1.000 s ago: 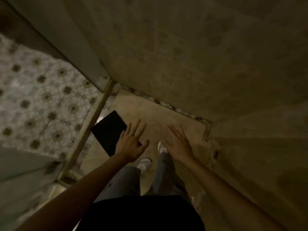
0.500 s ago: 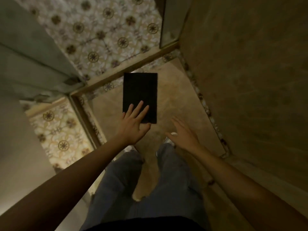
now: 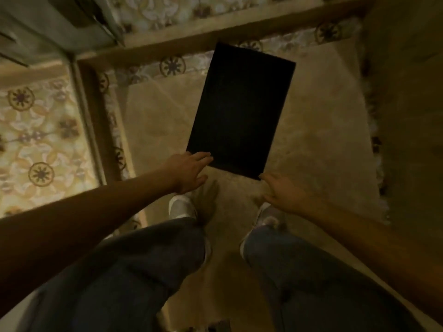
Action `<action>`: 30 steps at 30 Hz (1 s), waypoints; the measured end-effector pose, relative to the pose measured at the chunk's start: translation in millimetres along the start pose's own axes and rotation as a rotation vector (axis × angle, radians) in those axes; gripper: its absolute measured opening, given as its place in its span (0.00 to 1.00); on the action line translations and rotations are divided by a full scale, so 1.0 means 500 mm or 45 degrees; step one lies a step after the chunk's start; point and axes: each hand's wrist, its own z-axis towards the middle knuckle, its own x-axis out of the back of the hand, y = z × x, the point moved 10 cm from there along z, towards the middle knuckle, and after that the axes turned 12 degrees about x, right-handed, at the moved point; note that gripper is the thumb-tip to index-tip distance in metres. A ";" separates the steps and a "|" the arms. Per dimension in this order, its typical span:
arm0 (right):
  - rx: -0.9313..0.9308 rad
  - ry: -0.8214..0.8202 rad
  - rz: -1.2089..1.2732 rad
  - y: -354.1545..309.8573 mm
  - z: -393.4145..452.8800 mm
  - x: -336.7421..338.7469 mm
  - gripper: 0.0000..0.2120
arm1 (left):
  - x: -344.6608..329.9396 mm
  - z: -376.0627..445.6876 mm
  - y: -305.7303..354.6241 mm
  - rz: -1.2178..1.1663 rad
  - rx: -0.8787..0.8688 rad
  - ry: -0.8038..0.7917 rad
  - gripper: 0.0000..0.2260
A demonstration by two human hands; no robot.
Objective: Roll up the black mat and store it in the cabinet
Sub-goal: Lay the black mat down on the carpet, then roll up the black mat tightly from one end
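Hands reaching for flat rectangular black mat (image 3: 241,109) lying unrolled on beige stone floor (image 3: 318,130); left hand (image 3: 189,172) and right hand (image 3: 284,194) fingers loosely spread at near corners, gripping nothing. Next: pinching near edge, rolling.

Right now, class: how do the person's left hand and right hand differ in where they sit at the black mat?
The left hand lies at the black mat's near left corner, fingers over its edge; the right hand sits at the near right corner, fingertips just meeting it. The left hand is further forward than the right hand. Both are open, gripping nothing.
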 end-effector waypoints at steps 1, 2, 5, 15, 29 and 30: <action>0.049 -0.004 -0.078 0.023 0.055 -0.029 0.27 | -0.028 0.061 -0.008 0.040 -0.027 0.016 0.28; 0.103 0.008 -0.138 0.042 0.107 -0.053 0.26 | -0.054 0.120 -0.014 0.083 -0.073 0.047 0.27; 0.251 0.073 -0.312 0.089 0.236 -0.120 0.25 | -0.150 0.248 -0.007 0.252 -0.279 0.095 0.22; 0.678 0.487 -0.479 0.151 0.342 -0.190 0.14 | -0.239 0.374 0.002 0.045 -0.598 0.667 0.19; 0.589 0.688 0.025 0.243 0.255 -0.147 0.20 | -0.280 0.287 0.049 -0.127 -0.647 0.719 0.26; 0.575 0.683 0.051 0.251 0.253 -0.150 0.21 | -0.293 0.285 0.058 -0.159 -0.654 0.681 0.23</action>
